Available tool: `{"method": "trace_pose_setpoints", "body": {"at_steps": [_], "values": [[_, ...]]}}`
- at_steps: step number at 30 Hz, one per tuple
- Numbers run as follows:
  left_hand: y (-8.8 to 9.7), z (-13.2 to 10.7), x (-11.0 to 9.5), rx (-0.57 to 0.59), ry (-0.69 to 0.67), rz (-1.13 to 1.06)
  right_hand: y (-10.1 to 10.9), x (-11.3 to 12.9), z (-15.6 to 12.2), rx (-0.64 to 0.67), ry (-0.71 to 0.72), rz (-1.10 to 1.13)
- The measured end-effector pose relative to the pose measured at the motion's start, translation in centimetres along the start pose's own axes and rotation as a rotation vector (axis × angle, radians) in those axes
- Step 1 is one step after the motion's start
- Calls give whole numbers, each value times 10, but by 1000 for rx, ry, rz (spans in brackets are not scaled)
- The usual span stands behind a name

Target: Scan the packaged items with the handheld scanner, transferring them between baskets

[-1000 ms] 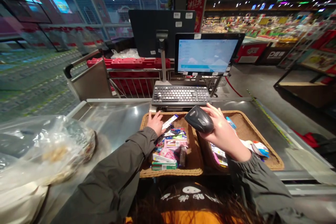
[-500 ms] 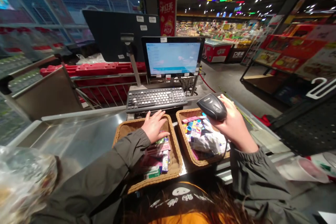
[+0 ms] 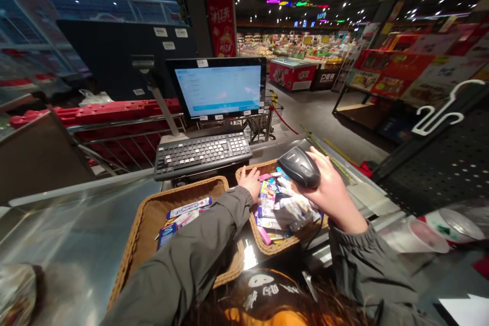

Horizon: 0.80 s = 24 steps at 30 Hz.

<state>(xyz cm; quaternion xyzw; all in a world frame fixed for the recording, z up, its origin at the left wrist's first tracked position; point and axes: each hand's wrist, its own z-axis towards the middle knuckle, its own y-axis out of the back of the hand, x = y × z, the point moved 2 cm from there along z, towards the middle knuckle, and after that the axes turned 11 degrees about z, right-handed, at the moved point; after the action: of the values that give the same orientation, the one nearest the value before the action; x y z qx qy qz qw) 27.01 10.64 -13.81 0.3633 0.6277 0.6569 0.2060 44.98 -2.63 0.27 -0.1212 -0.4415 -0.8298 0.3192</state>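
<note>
A black handheld barcode scanner (image 3: 298,167) is gripped in my right hand (image 3: 324,183), held above the right wicker basket (image 3: 273,248). This basket holds a heap of small colourful packets (image 3: 273,198). My left hand (image 3: 250,183) is over its left rim, fingers apart, beside a pink packet at the heap's edge; nothing shows in the fingers. My left forearm crosses the left wicker basket (image 3: 132,237). Inside that one lie several slim packets (image 3: 189,208), partly covered by my sleeve.
Behind the baskets stand a black keyboard (image 3: 202,154) and a lit monitor (image 3: 221,89). A second screen, seen from behind (image 3: 126,61), rises at left. Metal counter (image 3: 84,229) spreads to the left. White hooks (image 3: 437,117) and a clear cup (image 3: 418,234) are at right.
My left hand has moved right, from over the left basket to the right basket's edge. The view has turned right. My right hand still holds the scanner over the right basket.
</note>
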Motion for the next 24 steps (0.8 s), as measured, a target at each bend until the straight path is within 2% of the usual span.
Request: {"method": "trace_pose_setpoints", "body": {"at_steps": [6, 11, 14, 18, 24], "values": [[-14, 11, 11, -7, 42, -37, -5, -13, 6, 32, -33, 45], [-2, 5, 24, -63, 108, -71, -12, -22, 12, 38, -35, 78], [16, -3, 35, -150, 119, -137, -14, -26, 14, 57, -31, 88], [51, -24, 58, -362, 125, -206, -14, -29, 18, 23, -4, 83], [108, -66, 94, -580, 186, -190, -12, -14, 32, -63, 104, 23]]}}
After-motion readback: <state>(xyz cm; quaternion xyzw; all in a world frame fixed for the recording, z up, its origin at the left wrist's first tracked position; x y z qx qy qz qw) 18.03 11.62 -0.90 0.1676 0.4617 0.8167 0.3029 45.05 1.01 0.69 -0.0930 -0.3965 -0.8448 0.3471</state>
